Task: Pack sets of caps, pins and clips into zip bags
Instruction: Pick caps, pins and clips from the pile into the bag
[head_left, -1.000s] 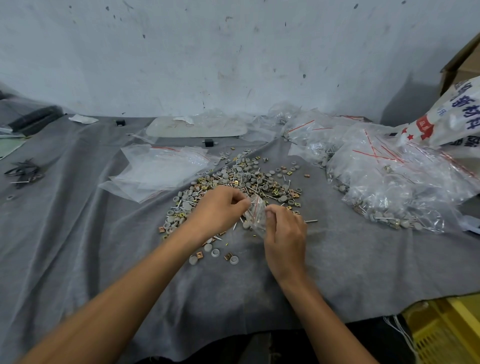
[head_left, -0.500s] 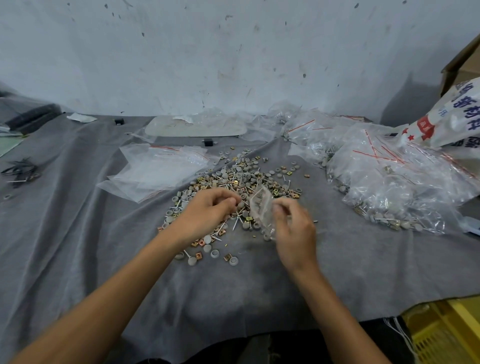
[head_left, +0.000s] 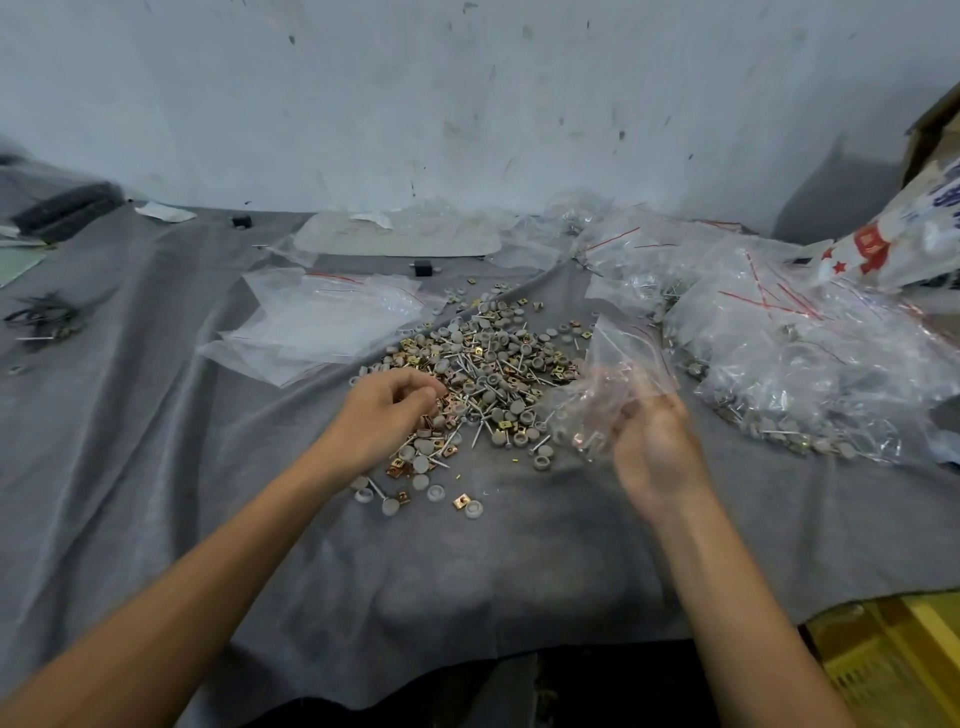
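Note:
A loose pile of grey caps, metal pins and brass clips lies on the grey cloth in the middle. My left hand rests on the pile's left edge with its fingers curled in; whether it holds parts is hidden. My right hand, blurred, grips a small clear zip bag with some parts inside, lifted just right of the pile. A flat stack of empty zip bags lies to the left of the pile.
A heap of filled zip bags covers the right side. A printed white sack and a cardboard box stand at the far right. A yellow crate sits below the table's front right edge. Dark scraps lie at the far left.
My right hand has lifted the small zip bag and carried it to the right, away from the left hand. My left hand has drawn back a little to the pile's left edge.

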